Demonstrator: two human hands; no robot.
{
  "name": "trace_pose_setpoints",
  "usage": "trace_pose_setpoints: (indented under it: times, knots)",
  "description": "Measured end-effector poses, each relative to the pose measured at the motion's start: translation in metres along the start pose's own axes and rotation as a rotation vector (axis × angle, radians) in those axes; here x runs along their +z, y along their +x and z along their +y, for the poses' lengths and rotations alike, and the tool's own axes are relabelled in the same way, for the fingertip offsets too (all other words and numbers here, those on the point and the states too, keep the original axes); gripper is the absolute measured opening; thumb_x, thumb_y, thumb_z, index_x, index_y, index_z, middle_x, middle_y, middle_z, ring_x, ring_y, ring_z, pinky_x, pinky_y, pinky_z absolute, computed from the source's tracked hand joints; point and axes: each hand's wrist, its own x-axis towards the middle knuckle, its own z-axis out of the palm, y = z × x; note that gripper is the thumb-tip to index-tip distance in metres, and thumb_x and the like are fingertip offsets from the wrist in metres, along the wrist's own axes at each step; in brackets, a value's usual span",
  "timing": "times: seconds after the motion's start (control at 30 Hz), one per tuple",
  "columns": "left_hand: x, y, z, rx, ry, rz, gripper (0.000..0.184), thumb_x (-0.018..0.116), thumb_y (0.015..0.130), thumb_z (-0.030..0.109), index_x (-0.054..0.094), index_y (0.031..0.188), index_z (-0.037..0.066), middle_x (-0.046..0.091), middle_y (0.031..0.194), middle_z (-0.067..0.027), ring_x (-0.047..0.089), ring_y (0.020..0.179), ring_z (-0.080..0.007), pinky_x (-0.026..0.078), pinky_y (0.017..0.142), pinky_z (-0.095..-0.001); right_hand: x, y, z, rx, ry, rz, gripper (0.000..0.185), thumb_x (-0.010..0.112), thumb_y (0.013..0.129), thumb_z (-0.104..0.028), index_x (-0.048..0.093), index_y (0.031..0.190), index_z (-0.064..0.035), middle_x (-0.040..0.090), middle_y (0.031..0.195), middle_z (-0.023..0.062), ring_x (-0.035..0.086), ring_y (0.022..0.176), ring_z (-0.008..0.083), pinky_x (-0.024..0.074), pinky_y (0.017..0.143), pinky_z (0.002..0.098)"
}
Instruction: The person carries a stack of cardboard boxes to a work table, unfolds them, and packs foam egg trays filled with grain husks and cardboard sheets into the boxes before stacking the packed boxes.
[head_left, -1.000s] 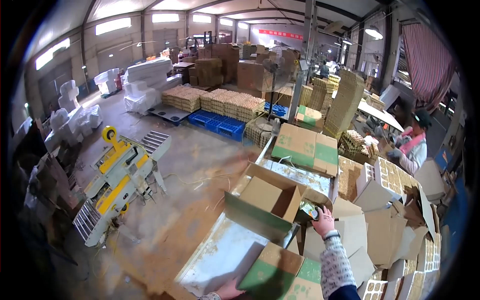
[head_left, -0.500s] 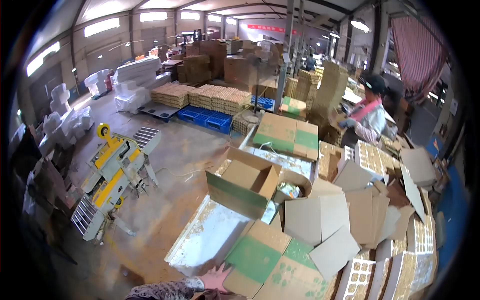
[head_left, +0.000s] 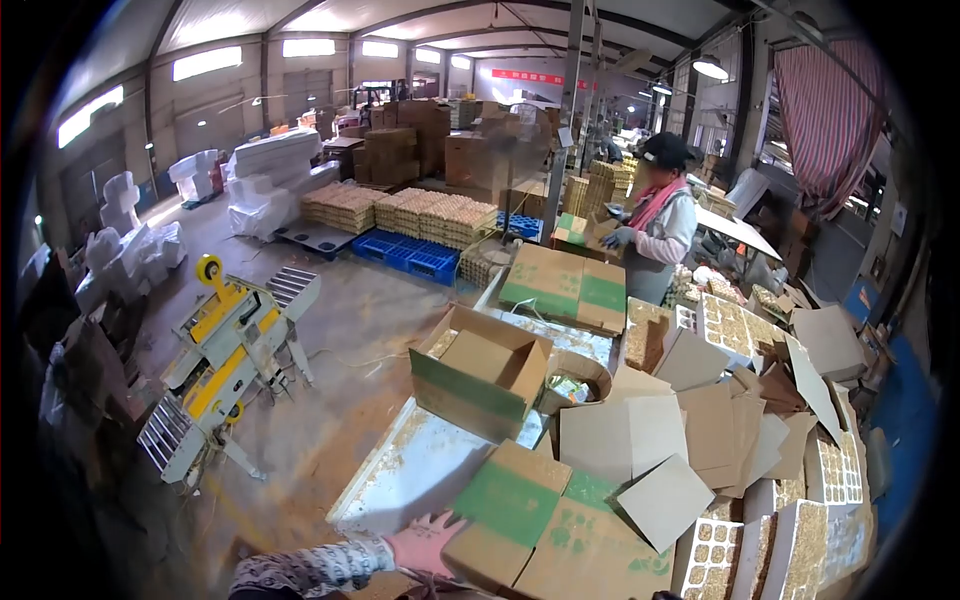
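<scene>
My left hand [head_left: 425, 545], in a pink glove with a patterned sleeve, has its fingers spread against the left side of a cardboard box [head_left: 500, 510] with green bands. Whether it presses on the box or only touches it, I cannot tell. My right hand is not in view. Just beyond is an open cardboard box [head_left: 480, 370] on the pale work table [head_left: 400, 465]. Loose grey cardboard sheets [head_left: 625, 437] lie to the right, one resting on the near box's right part.
Boxes with white cell dividers [head_left: 712, 555] line the right side. Across the table stands a co-worker [head_left: 665, 215] beside a green-banded box [head_left: 570, 285]. A yellow-and-grey roller machine [head_left: 230, 350] stands on the floor at left. Blue pallets [head_left: 405, 255] carry stacked trays behind.
The co-worker has moved left and stands more upright; the tall tray stack in front of them no longer shows there. My left hand has shifted slightly, staying at the box's left side.
</scene>
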Motion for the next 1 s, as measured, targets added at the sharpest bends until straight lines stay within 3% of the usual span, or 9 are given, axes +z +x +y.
trace_pose_setpoints:
  times: [0.17, 0.3, 0.37, 0.5, 0.63, 0.67, 0.83, 0.9, 1.0]
  knots:
    - [-0.121, -0.05, 0.05, 0.296, 0.323, -0.128, 0.06, 0.055, 0.078, 0.043, 0.041, 0.124, 0.007, 0.05, 0.112, -0.0181, 0.056, 0.091, -0.031, 0.044, 0.077, -0.0398, -0.082, 0.035, -0.059, -0.201, 1.008, -0.079, 0.051, 0.043, 0.091, -0.04, 0.039, 0.128, -0.0049, 0.046, 0.127, 0.0122, 0.044, 0.116, 0.025, 0.0427, 0.087, 0.0386]
    - [-0.147, -0.056, 0.105, 0.551, 0.303, -0.377, 0.054, 0.051, 0.084, 0.042, 0.043, 0.12, 0.003, 0.054, 0.106, -0.017, 0.056, 0.093, -0.0291, 0.044, 0.079, -0.0377, -0.01, 0.0, -0.225, -0.467, 0.305, 0.437, 0.065, 0.041, 0.09, -0.048, 0.026, 0.137, -0.005, 0.031, 0.138, 0.0153, 0.038, 0.121, 0.0278, 0.0365, 0.096, 0.0406]
    - [-0.126, -0.033, 0.105, 0.637, 0.152, -0.401, 0.057, 0.049, 0.084, 0.047, 0.043, 0.121, 0.004, 0.058, 0.099, -0.0173, 0.057, 0.09, -0.034, 0.045, 0.082, -0.0393, 0.027, 0.011, -0.212, -0.282, -0.898, 0.82, 0.063, 0.042, 0.091, -0.043, 0.023, 0.138, -0.0053, 0.031, 0.138, 0.0161, 0.036, 0.122, 0.0281, 0.0355, 0.097, 0.0392]
    - [-0.095, -0.005, 0.058, 0.459, -0.485, -0.599, 0.067, 0.053, 0.086, 0.038, 0.026, 0.137, 0.006, 0.036, 0.136, -0.0164, 0.038, 0.124, -0.0258, 0.033, 0.1, -0.0343, 0.036, -0.004, -0.22, -0.445, 0.527, 0.519, 0.062, 0.05, 0.09, -0.03, 0.02, 0.138, -0.0039, 0.02, 0.142, 0.016, 0.031, 0.123, 0.0272, 0.0389, 0.093, 0.0379]
    - [-0.083, 0.002, 0.036, 0.419, -0.785, 0.022, 0.058, 0.067, 0.077, 0.018, 0.041, 0.127, 0.003, 0.05, 0.116, -0.0102, 0.047, 0.105, -0.0141, 0.039, 0.09, -0.0284, 0.013, -0.023, -0.199, -1.143, -0.541, 0.745, 0.055, 0.054, 0.087, -0.015, 0.029, 0.135, -0.0073, 0.028, 0.136, 0.0146, 0.038, 0.115, 0.0252, 0.0415, 0.088, 0.0394]
    - [-0.101, -0.002, 0.049, 0.451, -0.784, 0.082, 0.048, 0.067, 0.075, 0.016, 0.048, 0.117, 0.002, 0.054, 0.104, -0.0077, 0.05, 0.095, -0.0131, 0.041, 0.083, -0.0292, 0.013, -0.023, -0.197, -0.561, 0.086, 0.666, 0.051, 0.058, 0.082, -0.011, 0.04, 0.129, -0.0076, 0.04, 0.127, 0.0151, 0.042, 0.114, 0.0275, 0.0396, 0.09, 0.0386]
    - [-0.129, 0.037, 0.083, 0.564, -0.126, 0.45, 0.044, 0.058, 0.08, 0.035, 0.051, 0.109, 0.002, 0.058, 0.099, -0.0142, 0.057, 0.084, -0.0305, 0.046, 0.075, -0.0377, 0.063, -0.016, -0.258, -0.998, -0.544, -0.079, 0.052, 0.062, 0.074, -0.019, 0.048, 0.121, -0.0039, 0.05, 0.117, 0.0229, 0.046, 0.112, 0.0338, 0.0366, 0.094, 0.0444]
    - [-0.112, 0.066, 0.068, 0.398, 0.01, -0.365, 0.061, 0.045, 0.086, 0.052, 0.042, 0.126, 0.006, 0.05, 0.119, -0.0188, 0.049, 0.108, -0.0356, 0.039, 0.092, -0.041, 0.096, -0.018, -0.278, -0.981, -1.042, -0.382, 0.047, 0.051, 0.082, -0.023, 0.045, 0.124, -0.0032, 0.055, 0.11, 0.0135, 0.054, 0.102, 0.0279, 0.0417, 0.089, 0.0396]
    - [-0.148, 0.019, 0.068, 0.732, -0.01, -0.611, 0.064, 0.052, 0.085, 0.046, 0.034, 0.133, 0.008, 0.038, 0.133, -0.0182, 0.04, 0.12, -0.0325, 0.032, 0.098, -0.0408, 0.118, 0.046, -0.179, -1.065, -1.191, -0.217, 0.038, 0.051, 0.078, -0.021, 0.056, 0.116, -0.0172, 0.059, 0.101, 0.0074, 0.056, 0.088, 0.0262, 0.0446, 0.081, 0.0366]
